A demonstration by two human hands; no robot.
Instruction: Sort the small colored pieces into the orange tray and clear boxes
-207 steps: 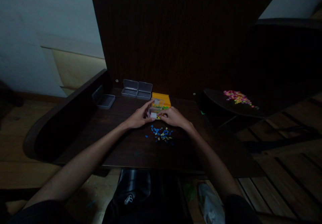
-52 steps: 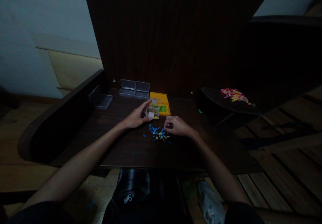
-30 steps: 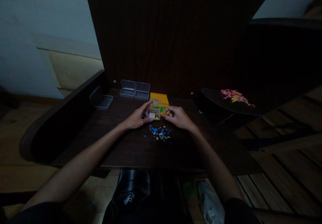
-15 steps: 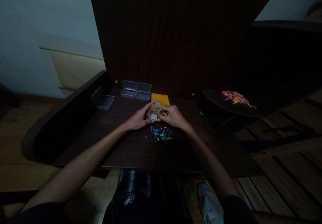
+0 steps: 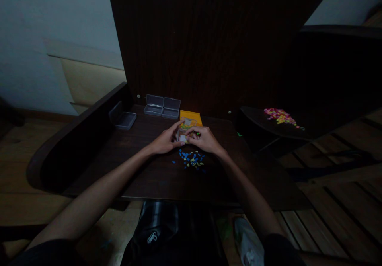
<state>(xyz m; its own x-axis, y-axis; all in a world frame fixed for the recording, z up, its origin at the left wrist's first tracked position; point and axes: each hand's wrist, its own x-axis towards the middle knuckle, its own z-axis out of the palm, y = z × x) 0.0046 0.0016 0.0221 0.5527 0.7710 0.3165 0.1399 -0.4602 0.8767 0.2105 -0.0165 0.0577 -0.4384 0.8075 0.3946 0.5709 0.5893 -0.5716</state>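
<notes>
My left hand [image 5: 165, 141] is closed on the left side of a small clear plastic box [image 5: 181, 132], its lid standing back with green and yellow bits showing there. A white slip [image 5: 183, 138] lies in the front part of the box. At the box's right side, my right hand [image 5: 204, 137] has its fingers pinched together over the inside; whatever is between the fingertips is too small to make out. Just in front of the hands, many small blue and pale yellow pieces [image 5: 192, 158] are scattered on the dark wooden table [image 5: 143, 178].
Behind the box lies a yellow flat case [image 5: 192, 116]. Two open clear boxes [image 5: 162, 110] stand side by side at the back, and another open clear box [image 5: 125, 120] sits left. Pink and yellow pieces [image 5: 282, 116] are heaped on a dark ledge at right.
My right fingers have shifted slightly left over the box. The left hand still holds the box in the same place, and the view has barely moved.
</notes>
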